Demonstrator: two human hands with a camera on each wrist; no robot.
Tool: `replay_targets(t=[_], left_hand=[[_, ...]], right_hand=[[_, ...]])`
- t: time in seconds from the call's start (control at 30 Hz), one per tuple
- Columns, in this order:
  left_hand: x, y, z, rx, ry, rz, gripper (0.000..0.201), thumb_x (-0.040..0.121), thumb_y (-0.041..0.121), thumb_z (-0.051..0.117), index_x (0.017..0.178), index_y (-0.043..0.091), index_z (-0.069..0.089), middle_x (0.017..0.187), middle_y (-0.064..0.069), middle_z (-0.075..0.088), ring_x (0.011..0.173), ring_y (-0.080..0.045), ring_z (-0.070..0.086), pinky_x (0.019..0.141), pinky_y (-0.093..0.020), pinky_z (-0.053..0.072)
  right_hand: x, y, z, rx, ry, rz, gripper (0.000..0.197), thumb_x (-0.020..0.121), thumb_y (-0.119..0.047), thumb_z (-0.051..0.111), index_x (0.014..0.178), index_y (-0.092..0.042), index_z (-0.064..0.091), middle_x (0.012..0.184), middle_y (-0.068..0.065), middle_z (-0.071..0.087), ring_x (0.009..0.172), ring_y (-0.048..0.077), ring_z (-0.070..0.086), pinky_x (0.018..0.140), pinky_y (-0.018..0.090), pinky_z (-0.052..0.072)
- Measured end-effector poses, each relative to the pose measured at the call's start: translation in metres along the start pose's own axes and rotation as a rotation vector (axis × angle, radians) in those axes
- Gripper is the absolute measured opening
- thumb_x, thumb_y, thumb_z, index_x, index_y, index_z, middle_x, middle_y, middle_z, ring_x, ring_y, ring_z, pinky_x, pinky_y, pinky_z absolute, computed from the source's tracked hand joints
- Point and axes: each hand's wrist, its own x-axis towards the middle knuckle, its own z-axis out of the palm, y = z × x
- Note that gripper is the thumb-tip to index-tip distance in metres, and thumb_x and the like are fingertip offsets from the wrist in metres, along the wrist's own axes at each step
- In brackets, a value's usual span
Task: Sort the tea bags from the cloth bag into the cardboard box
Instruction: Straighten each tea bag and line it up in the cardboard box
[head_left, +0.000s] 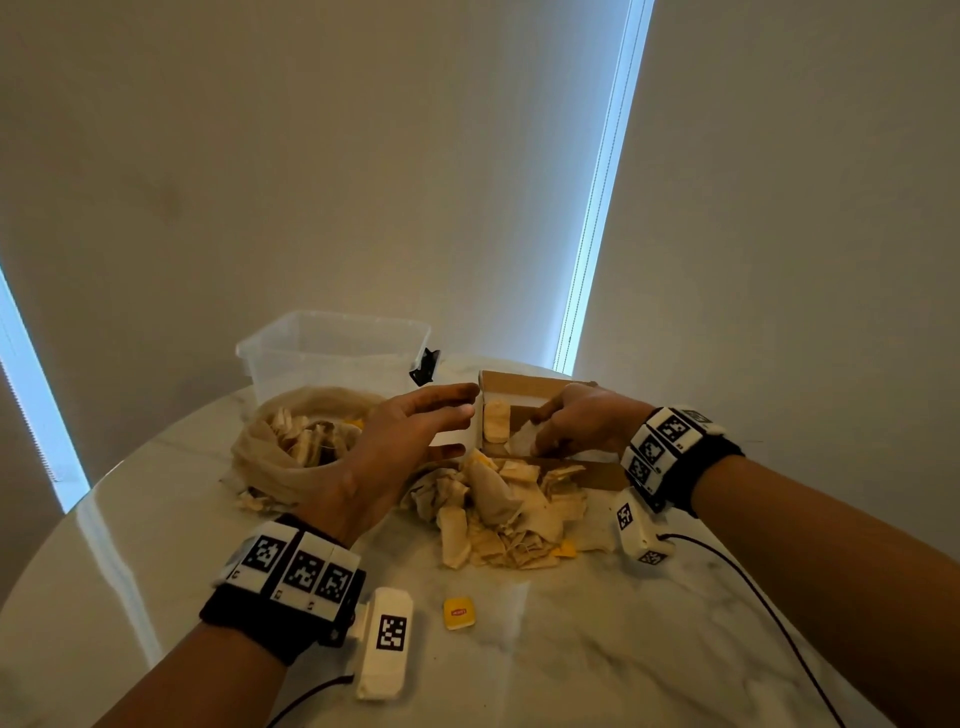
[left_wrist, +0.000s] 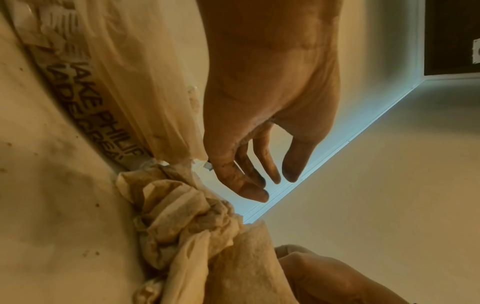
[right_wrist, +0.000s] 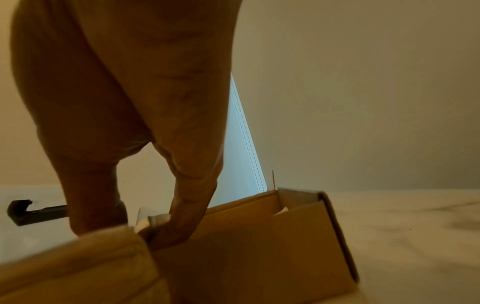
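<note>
On the white marble table (head_left: 597, 639), a small cardboard box (head_left: 524, 391) is seen at the far side, with its top open and a few tea bags (head_left: 496, 422) already standing at its left end. The right hand (head_left: 576, 418) is reached down into the box, and a pale tea bag (head_left: 523, 437) is pinched between its curled fingers; from the right wrist view the same grip is shown just above the brown box wall (right_wrist: 259, 236). The left hand (head_left: 402, 434) is held above the table between the cloth bag (head_left: 270, 457) and the box, with its fingers stretched out and spread, and nothing is held in it. The cloth bag lies open at the left, with more tea bags inside. A loose heap of tea bags (head_left: 506, 512) is spread on the table just in front of the box. One yellow tag (head_left: 458, 613) lies apart, nearer to the person. A clear plastic tub (head_left: 332, 353) stands behind the cloth bag.
</note>
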Motion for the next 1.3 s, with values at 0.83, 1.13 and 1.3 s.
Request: replay_targets(t=[0.83,1.13,1.3], left_hand=[[-0.001,-0.001,0.002,0.031,-0.004,-0.006,0.025,0.103,0.018,0.066,0.120,0.031,0.078,0.125,0.012,0.075,0.120,-0.011,0.068,0.088,-0.030,0.060],[0.000,-0.002,0.002,0.052,0.001,-0.009,0.024,0.103,0.017,0.066,0.119,0.028,0.079,0.122,0.011,0.076,0.118,-0.012,0.069,0.087,-0.028,0.062],[0.000,-0.003,0.001,0.055,0.002,-0.011,0.023,0.103,0.017,0.066,0.119,0.028,0.079,0.121,0.011,0.077,0.117,-0.012,0.069,0.085,-0.027,0.062]], right_hand=[[0.007,0.003,-0.033,-0.350,0.230,-0.159,0.022,0.092,-0.003,0.078,0.102,-0.022,0.078,0.097,0.007,0.077,0.078,0.020,0.080,0.068,0.032,0.067],[0.018,0.010,-0.001,-0.664,0.014,-0.345,0.021,0.096,-0.016,0.078,0.116,-0.020,0.081,0.109,-0.007,0.079,0.093,0.006,0.070,0.083,0.021,0.057],[0.023,0.005,0.002,-0.667,-0.039,-0.357,0.021,0.097,-0.017,0.076,0.118,-0.018,0.080,0.113,-0.004,0.079,0.101,0.010,0.073,0.088,0.022,0.058]])
